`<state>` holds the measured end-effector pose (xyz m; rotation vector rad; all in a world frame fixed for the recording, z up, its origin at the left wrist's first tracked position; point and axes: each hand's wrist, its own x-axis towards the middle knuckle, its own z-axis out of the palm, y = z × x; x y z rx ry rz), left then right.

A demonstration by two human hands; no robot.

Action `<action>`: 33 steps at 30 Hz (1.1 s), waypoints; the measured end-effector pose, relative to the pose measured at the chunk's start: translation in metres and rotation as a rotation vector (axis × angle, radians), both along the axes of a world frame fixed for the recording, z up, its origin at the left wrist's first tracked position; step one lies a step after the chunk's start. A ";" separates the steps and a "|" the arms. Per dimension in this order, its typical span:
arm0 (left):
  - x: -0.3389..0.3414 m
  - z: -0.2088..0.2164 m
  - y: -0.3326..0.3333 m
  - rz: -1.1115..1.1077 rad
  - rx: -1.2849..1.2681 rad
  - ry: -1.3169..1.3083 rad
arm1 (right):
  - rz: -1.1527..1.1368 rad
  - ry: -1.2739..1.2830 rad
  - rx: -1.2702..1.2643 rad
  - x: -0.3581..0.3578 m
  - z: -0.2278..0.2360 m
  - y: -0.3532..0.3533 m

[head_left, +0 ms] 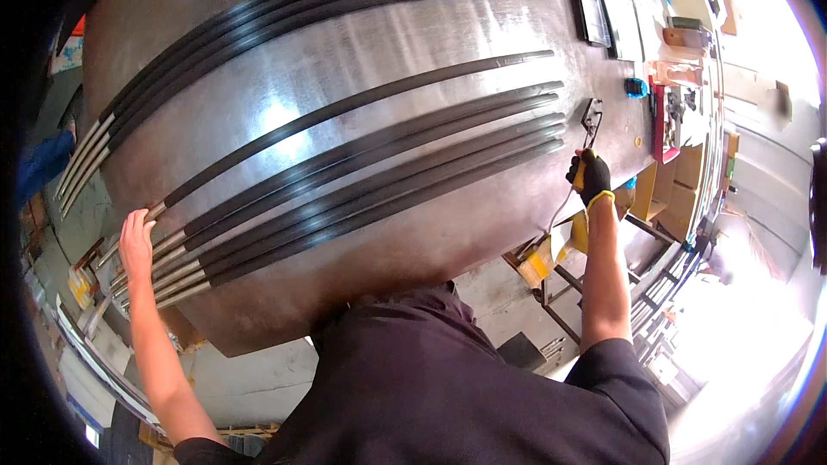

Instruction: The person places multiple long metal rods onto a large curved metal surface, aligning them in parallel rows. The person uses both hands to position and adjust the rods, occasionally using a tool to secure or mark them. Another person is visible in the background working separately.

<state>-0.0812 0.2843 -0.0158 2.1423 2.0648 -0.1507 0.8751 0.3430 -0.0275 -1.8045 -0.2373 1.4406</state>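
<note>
Several long metal rods with black sleeves point(370, 176) lie side by side across the metal table, bare silvery ends to the left. Just beyond them is a single sleeved rod point(345, 106), set apart from the group. My bare left hand point(136, 245) has its fingers closed over this rod's bare left end; its grip is partly hidden. At the table's right side my right hand point(591, 176), in a black and yellow glove, is closed round a corded hand tool point(591, 116). The tool's thin metal shaft and small dark head point away from me, apart from the rods' right ends.
Another bundle of sleeved rods point(327, 2) lies at the table's far side. Dark flat panels point(594, 0) rest at the far right, near a blue roll point(636, 88) and a red tray point(665, 125). A cardboard box point(685, 185) stands beyond the right edge.
</note>
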 end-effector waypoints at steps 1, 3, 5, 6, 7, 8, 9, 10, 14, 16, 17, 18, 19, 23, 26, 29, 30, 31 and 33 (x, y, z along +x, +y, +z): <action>-0.002 -0.002 0.001 -0.005 0.014 -0.005 | -0.003 -0.145 0.022 -0.023 0.008 -0.002; -0.002 -0.005 0.002 -0.009 0.035 -0.013 | 0.053 -0.343 0.030 -0.071 0.034 -0.001; -0.006 -0.007 0.005 -0.027 0.046 -0.011 | 0.129 -0.388 0.079 -0.113 0.053 0.005; -0.008 -0.009 -0.001 -0.026 0.053 -0.013 | 0.177 -0.384 0.094 -0.125 0.055 0.012; -0.007 -0.008 -0.003 -0.004 0.045 -0.002 | 0.255 -0.448 0.071 -0.141 0.061 0.020; -0.006 -0.008 -0.004 0.016 0.042 0.011 | 0.330 -0.512 0.051 -0.156 0.064 0.027; -0.005 -0.008 -0.004 0.038 0.038 0.024 | 0.348 -0.475 0.070 -0.163 0.057 0.032; -0.005 -0.008 -0.005 0.041 0.040 0.013 | 0.372 -0.493 0.096 -0.166 0.047 0.037; 0.010 0.004 0.004 0.086 0.019 -0.017 | 0.429 -0.748 0.028 -0.172 0.018 0.049; 0.011 0.006 0.010 0.066 0.018 -0.028 | 0.503 -0.868 0.025 -0.161 -0.015 0.041; 0.011 0.005 0.007 0.075 0.012 -0.018 | 0.559 -0.852 -0.023 -0.181 -0.005 0.041; 0.009 0.004 0.004 0.079 0.016 -0.008 | 0.614 -0.836 -0.073 -0.203 0.008 0.038; 0.008 0.003 0.001 0.078 0.023 -0.005 | 0.789 -0.895 -0.001 -0.206 0.020 0.037; 0.004 0.000 0.000 0.060 0.045 0.009 | 0.657 -0.795 -0.061 -0.196 0.028 0.064; 0.004 -0.004 0.001 0.056 0.039 0.068 | 0.658 -0.936 -0.032 -0.187 0.006 0.063; -0.004 -0.008 -0.006 0.032 0.091 0.010 | 0.848 -0.864 -0.059 -0.195 0.036 0.060; -0.003 -0.010 -0.011 0.040 0.089 0.003 | 0.764 -0.808 -0.131 -0.202 0.048 0.067; -0.001 -0.011 -0.006 0.046 0.102 -0.007 | 0.557 -0.764 -0.104 -0.188 0.030 0.067; 0.000 -0.009 -0.002 0.050 0.101 0.013 | 0.534 -0.866 -0.027 -0.180 0.004 0.060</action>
